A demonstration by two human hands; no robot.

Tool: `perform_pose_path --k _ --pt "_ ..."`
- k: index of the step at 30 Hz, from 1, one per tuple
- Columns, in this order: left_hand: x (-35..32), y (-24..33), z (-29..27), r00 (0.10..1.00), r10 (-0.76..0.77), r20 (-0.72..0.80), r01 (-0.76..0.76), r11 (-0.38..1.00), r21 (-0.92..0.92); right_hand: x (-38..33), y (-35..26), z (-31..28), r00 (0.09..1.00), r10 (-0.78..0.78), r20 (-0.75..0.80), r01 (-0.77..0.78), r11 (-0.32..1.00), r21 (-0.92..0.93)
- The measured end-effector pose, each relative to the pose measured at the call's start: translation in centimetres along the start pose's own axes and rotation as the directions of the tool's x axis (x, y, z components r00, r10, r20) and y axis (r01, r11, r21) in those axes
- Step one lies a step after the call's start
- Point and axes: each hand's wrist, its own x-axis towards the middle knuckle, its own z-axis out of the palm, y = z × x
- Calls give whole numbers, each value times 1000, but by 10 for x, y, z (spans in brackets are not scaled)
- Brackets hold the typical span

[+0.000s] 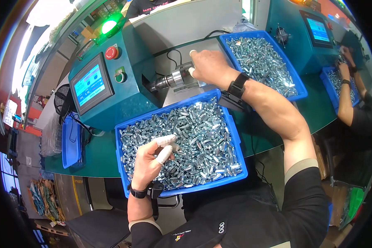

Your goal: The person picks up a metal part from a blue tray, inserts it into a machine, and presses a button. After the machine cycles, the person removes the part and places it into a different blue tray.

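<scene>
My left hand [146, 163] reaches into the near blue tray [184, 191], which holds many small shiny metal sleeves [200, 144]. White covers sit on its thumb and forefinger. Those fingers bend toward each other over the sleeves; whatever lies between them I cannot make out. Beyond the tray, my right hand [213, 68] is at the metal fixture beside the machine's round steel chuck [177, 77]. Its covered thumb and forefinger are apart, and no loose part shows between them. The hand itself hides its other fingers and some of the fixture.
The green machine [124, 89] carries a screen [91, 84], a red button [111, 52] and a lit green lamp [109, 27]. A second blue tray [299, 89] of metal parts stands right of my right hand. Farther right, another person's arm [346, 89] reaches over a tray.
</scene>
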Motion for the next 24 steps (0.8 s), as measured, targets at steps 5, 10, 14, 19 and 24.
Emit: perform_pose_path --k 5,10,14,19,24 --pt "-1 2 3 1000 29 12 -29 1000 11 -3 -3 -5 1000 -2 11 2 999 -43" --pt "-1 2 4 999 26 23 -27 1000 10 -6 6 -20 998 66 1 -66 998 -22" --pt "-3 0 -4 999 36 9 -36 999 25 -28 57 -38 988 147 51 -145 988 -50" --pt "-3 3 -6 995 81 57 -83 996 34 -74 121 -75 975 211 -74 -223 919 -325" --pt "2 4 -1 995 51 87 -58 995 79 -94 62 -59 988 11 152 -64 934 352"
